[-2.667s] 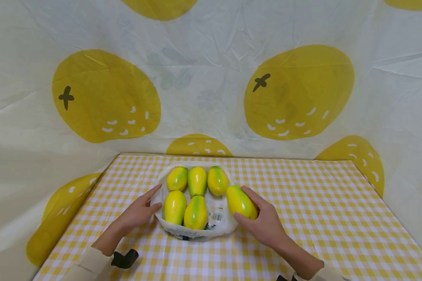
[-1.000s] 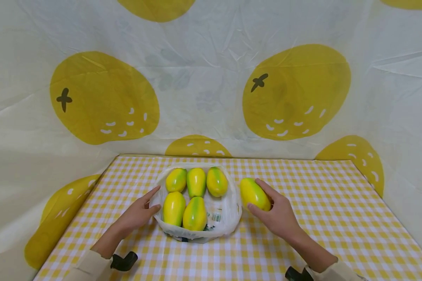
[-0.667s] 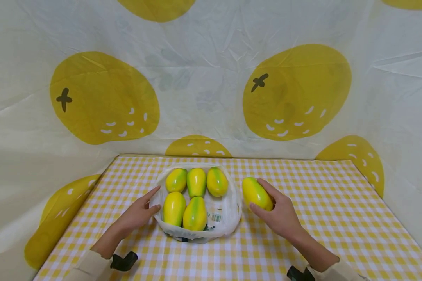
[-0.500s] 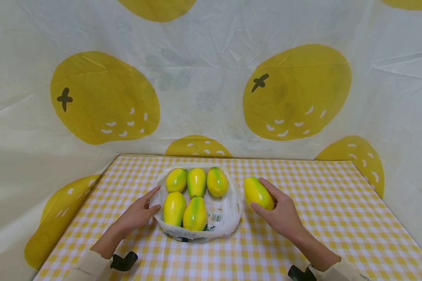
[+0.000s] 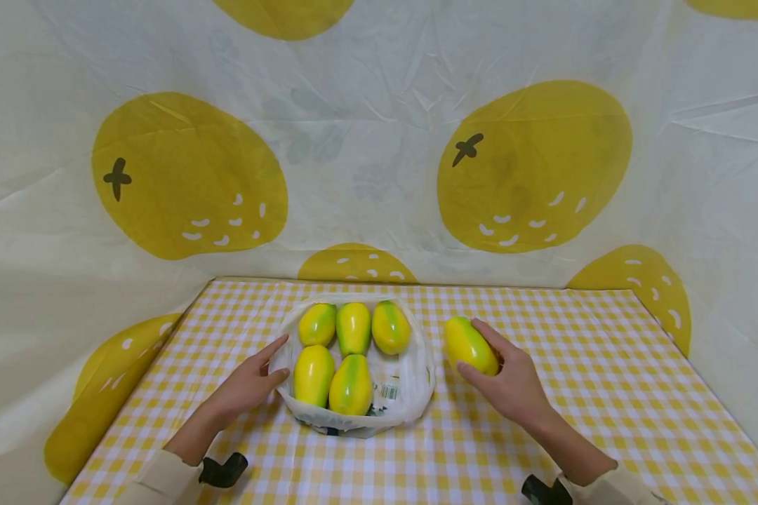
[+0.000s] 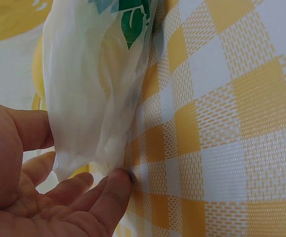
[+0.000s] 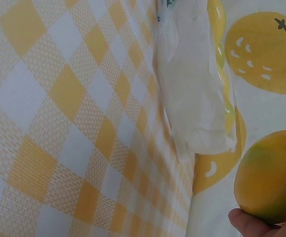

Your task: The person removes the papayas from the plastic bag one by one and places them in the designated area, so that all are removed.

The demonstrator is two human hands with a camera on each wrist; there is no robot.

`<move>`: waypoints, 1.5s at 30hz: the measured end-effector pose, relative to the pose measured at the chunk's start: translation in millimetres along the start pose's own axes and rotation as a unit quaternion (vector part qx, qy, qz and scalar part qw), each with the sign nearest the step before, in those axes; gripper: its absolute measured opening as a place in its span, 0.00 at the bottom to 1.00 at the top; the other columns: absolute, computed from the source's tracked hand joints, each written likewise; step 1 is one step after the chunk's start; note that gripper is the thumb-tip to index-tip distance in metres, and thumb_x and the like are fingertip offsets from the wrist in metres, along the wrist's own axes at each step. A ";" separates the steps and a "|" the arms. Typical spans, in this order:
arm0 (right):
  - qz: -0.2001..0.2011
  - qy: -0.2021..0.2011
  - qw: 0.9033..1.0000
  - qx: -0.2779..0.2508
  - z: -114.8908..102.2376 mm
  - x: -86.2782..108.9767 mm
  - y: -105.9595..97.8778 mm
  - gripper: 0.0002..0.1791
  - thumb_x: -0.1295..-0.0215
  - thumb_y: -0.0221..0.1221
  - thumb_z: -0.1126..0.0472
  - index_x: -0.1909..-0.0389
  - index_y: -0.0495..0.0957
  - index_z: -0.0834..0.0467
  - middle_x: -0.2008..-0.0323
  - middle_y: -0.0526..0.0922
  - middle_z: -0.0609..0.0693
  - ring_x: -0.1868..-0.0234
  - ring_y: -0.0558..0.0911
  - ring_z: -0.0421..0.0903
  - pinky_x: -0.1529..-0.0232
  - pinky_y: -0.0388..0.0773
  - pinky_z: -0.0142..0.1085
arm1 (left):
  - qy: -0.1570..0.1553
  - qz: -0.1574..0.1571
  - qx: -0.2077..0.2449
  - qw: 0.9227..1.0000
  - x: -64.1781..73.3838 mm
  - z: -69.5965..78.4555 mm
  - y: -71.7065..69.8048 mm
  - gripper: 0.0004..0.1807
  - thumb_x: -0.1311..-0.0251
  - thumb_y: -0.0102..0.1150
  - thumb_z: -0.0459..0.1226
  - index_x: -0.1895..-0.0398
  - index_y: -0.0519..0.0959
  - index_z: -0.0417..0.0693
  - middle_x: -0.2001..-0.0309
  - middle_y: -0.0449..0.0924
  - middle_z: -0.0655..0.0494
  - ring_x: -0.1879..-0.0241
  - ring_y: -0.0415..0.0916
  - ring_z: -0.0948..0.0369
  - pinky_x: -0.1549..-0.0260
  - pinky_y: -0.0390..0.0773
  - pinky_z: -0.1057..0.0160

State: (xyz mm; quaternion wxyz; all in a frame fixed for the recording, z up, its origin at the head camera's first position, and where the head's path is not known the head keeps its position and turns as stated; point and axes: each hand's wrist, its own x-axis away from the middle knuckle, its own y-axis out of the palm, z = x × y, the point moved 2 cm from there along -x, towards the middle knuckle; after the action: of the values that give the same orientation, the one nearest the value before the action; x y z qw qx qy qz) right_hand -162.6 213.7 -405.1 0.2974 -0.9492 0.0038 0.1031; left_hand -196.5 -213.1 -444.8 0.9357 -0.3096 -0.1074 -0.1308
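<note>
A white plastic bag [image 5: 410, 393] with its mouth spread wide sits on the table. Inside it lie several yellow papayas with green streaks, among them one papaya [image 5: 351, 384] at the front; the bag's front right part has a printed barcode showing. My left hand [image 5: 243, 386] rests against the bag's left side, thumb and fingers extended; in the left wrist view its fingertips touch the plastic wall [image 6: 83, 94]. To the right of the bag my right hand [image 5: 512, 382] grips another papaya [image 5: 469, 346], which the right wrist view shows raised off the table.
A yellow-and-white checked cloth [image 5: 606, 393] covers the table. Behind and at both sides hangs a pale curtain [image 5: 366, 140] printed with big yellow fruits. Dark devices [image 5: 224, 469] are strapped at both wrists.
My right hand has carried the papaya from above the bag's right rim out to the right, clear of the bag. The left hand has stayed at the bag's left side.
</note>
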 end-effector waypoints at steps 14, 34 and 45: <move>0.018 0.004 0.999 0.026 2.8 -0.9 -6.9 0.40 0.34 0.69 0.57 0.23 0.67 0.61 0.33 0.78 0.67 0.53 0.83 0.54 0.63 0.81 0.31 | 0.002 0.002 0.007 1.000 0.6 -2.6 -0.1 0.39 0.23 0.54 0.43 0.14 0.49 0.60 0.15 0.44 0.40 0.19 0.48 0.34 0.24 0.58 0.31; 0.030 0.010 0.999 0.038 12.7 -6.8 -12.8 0.40 0.33 0.68 0.57 0.23 0.66 0.60 0.34 0.78 0.68 0.52 0.83 0.57 0.64 0.80 0.31 | 0.007 0.000 0.006 1.000 2.1 -1.4 -0.7 0.39 0.22 0.53 0.44 0.14 0.49 0.59 0.15 0.45 0.39 0.19 0.48 0.35 0.24 0.59 0.33; 0.025 0.028 0.998 0.047 15.1 -9.9 -15.8 0.40 0.32 0.67 0.54 0.22 0.65 0.59 0.31 0.76 0.68 0.49 0.83 0.59 0.63 0.81 0.32 | 0.001 0.000 0.006 1.000 0.4 -2.2 -0.8 0.39 0.22 0.53 0.45 0.14 0.49 0.59 0.15 0.44 0.40 0.18 0.46 0.35 0.23 0.57 0.32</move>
State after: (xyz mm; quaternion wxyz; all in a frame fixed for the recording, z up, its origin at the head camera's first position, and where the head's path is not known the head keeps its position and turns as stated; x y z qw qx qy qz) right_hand -174.1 234.7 -406.3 0.3383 -0.9364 0.0410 0.0833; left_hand -196.1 -215.1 -446.0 0.9377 -0.3037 -0.1069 -0.1303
